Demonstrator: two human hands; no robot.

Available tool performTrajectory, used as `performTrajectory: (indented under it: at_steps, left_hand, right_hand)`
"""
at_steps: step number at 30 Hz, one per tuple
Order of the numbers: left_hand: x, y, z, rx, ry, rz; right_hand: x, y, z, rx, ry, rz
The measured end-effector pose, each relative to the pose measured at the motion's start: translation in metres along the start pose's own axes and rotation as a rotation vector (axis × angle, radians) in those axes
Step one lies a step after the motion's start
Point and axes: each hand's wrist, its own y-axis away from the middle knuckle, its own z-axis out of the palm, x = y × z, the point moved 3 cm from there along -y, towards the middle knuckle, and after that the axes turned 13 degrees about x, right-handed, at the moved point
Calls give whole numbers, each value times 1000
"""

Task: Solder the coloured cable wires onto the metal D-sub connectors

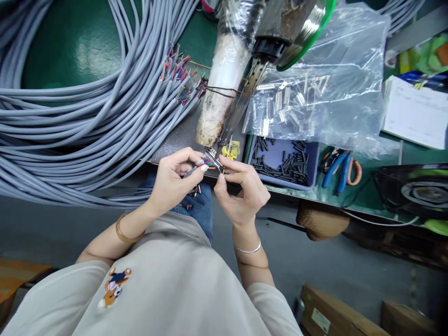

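My left hand (175, 179) is closed in a pinch on the end of a grey cable (194, 170), whose thin coloured wires (209, 163) fan out past my fingertips. My right hand (241, 189) is closed too, with thumb and forefinger pinching a small connector piece (217, 164) right at those wire tips. Both hands meet at the front edge of the green bench (353, 196), above my lap. A few more coloured wire ends (193, 191) hang below my left hand.
A big coil of grey cables (80, 121) with stripped coloured ends (178, 70) fills the left. A wrapped machine (227, 70) stands ahead. A clear bag of connectors (315, 88), a blue tray of black pieces (283, 163) and blue-and-orange pliers (341, 170) lie right. Cardboard boxes (336, 312) sit on the floor.
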Motion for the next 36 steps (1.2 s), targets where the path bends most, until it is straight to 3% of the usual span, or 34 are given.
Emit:
performTrajectory:
  at_steps: [5, 11, 26, 33, 36]
  left_hand:
    - [0, 1, -1, 3, -9, -16]
    - [2, 3, 1, 18, 24, -18]
    - [10, 0, 3, 36, 16, 98]
    - [0, 2, -1, 15, -74, 21]
    - [-1, 5, -1, 0, -81, 24]
  right_hand:
    - [0, 1, 0, 4, -12, 11]
    - [4, 4, 1, -16, -83, 126]
    - [1, -1, 2, 30, -43, 41]
    - [-1, 4, 0, -34, 41, -61]
    - [0, 5, -3, 21, 27, -20]
